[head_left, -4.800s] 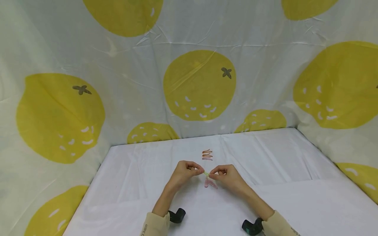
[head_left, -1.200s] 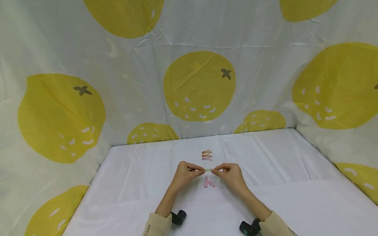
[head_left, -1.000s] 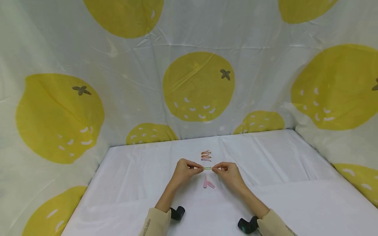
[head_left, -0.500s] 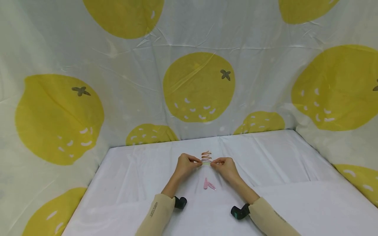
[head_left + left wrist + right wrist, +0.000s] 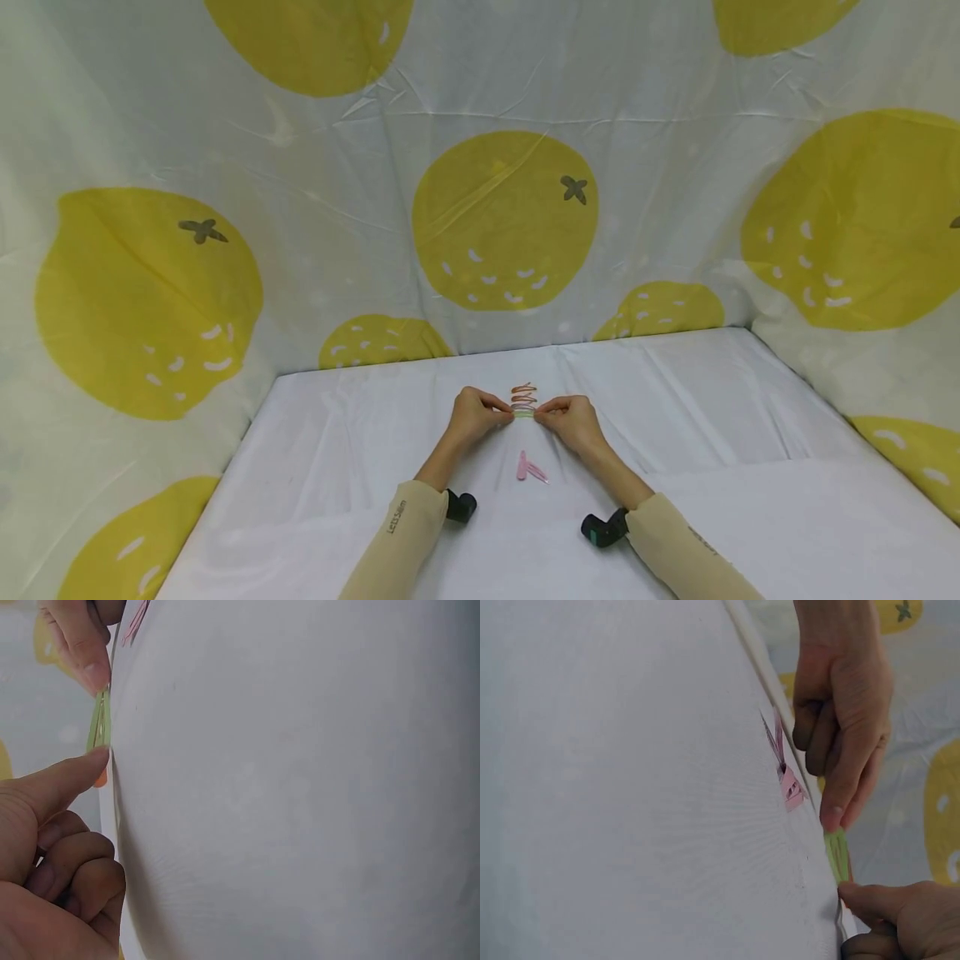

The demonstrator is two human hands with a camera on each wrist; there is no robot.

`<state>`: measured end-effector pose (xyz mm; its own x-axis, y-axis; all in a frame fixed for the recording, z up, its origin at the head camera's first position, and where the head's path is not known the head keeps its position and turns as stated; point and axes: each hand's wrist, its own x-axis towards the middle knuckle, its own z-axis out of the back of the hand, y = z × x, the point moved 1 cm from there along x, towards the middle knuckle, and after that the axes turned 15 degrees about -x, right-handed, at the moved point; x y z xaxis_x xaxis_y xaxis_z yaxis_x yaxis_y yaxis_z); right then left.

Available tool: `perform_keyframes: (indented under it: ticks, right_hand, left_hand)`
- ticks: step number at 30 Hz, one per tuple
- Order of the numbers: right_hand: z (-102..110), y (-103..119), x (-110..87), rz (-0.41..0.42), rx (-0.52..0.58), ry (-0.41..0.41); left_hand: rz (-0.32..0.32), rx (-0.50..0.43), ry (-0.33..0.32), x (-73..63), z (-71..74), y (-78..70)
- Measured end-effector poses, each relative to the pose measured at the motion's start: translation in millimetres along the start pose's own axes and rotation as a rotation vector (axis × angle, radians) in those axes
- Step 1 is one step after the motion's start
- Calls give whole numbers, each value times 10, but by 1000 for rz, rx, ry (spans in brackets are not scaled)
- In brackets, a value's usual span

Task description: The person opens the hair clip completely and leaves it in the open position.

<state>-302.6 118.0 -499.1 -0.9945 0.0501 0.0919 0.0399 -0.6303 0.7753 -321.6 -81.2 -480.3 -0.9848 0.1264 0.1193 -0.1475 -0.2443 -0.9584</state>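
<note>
A green snap hair clip [image 5: 523, 415] lies crosswise between my two hands, just in front of a column of other hair clips. My left hand [image 5: 474, 417] pinches its left end between thumb and finger. The other end is pinched by my right hand [image 5: 573, 422]. Both wrist views show the fingertips on the green hair clip [image 5: 100, 720], its middle exposed. In the column, orange-brown hair clips [image 5: 523, 387] lie farthest, with a purplish one [image 5: 522, 407] nearest the green. Closer to me, a pink hair clip [image 5: 521, 467] lies against another pink clip [image 5: 537, 473], forming a V.
A white cloth covers the tabletop [image 5: 360, 450]. Behind it rises a curtain [image 5: 337, 208] printed with yellow fruit, which also runs along both sides. Black wrist cameras [image 5: 461, 507] hang from the beige sleeves.
Both hands have carried the green hair clip away from the pink clips to the near end of the column. It was tilted earlier and now lies straight across. The pink clips have stayed put.
</note>
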Motion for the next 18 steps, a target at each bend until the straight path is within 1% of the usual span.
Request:
perform_keyframes:
  ticks: [4, 6, 8, 13, 18]
  right_hand:
    - [2, 5, 2, -2, -1, -5]
    - [-1, 5, 7, -1, 0, -11]
    - [-7, 4, 11, -4, 3, -13]
    - [-20, -10, 13, 6, -8, -23]
    - [-20, -13, 5, 12, 4, -30]
  left_hand:
    - [7, -4, -1, 15, 0, 20]
    - [0, -6, 2, 23, 1, 29]
    - [7, -8, 0, 29, 2, 35]
    - [48, -10, -8, 19, 0, 40]
    - [49, -10, -13, 0, 0, 29]
